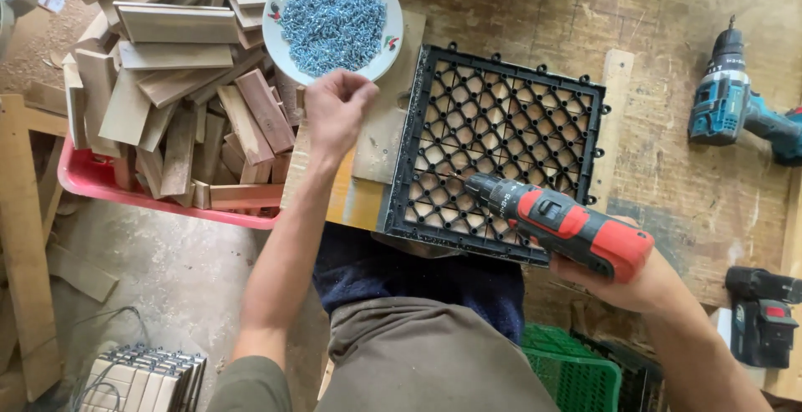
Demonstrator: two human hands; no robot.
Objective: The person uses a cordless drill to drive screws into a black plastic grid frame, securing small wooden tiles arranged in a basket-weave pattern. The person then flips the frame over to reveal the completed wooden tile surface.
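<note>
**A:** While the right hand (622, 282) grips the red drill (561, 226), its bit pointing up-left onto the black grid tile (499, 150), where's the left?

**B:** Left hand (336, 111) sits just below the white bowl (284, 40) of bluish screws (332, 24), fingers pinched narrow (can't tell if a screw's in there). So the left is nearer the bowl. Red tub (92, 180) holds wood offcuts (171, 86), beside the desk (693, 178).
</note>
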